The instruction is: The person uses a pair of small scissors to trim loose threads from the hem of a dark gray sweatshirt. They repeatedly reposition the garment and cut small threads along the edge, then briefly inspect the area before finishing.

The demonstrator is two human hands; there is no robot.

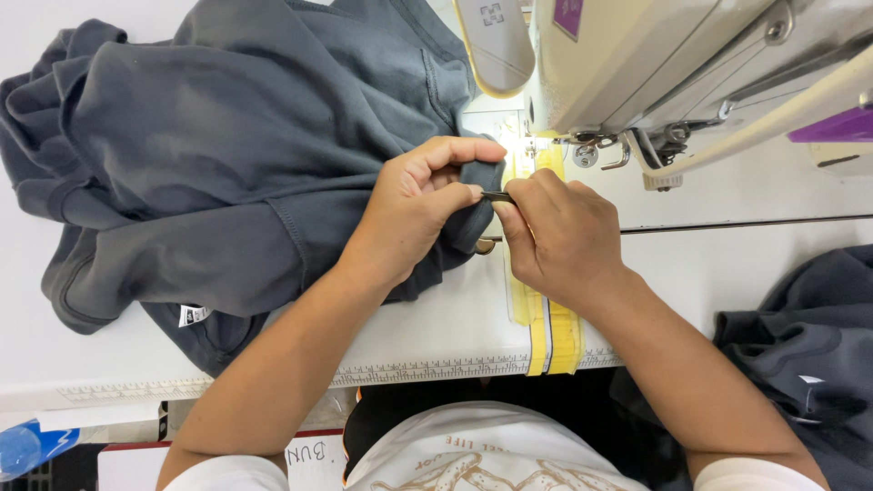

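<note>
A fold of the grey garment [236, 155] is pinched in the closed fingers of the left hand [414, 214] just before the sewing machine [655, 64], while a small dark tool [497, 195] is gripped by the right hand [559, 236]; the fabric is not yet laid under the needle, so stitching seems still to be done. A small white label [193, 315] is seen at the garment's lower edge, a purple tag [569, 15] on the machine, and yellow tape [550, 332] on the table [436, 336].

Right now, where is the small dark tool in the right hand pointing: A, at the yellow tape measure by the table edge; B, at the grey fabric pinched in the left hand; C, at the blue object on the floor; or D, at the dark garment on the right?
B: the right hand holds the small dark tool against the grey fabric pinched by the left hand.
</note>
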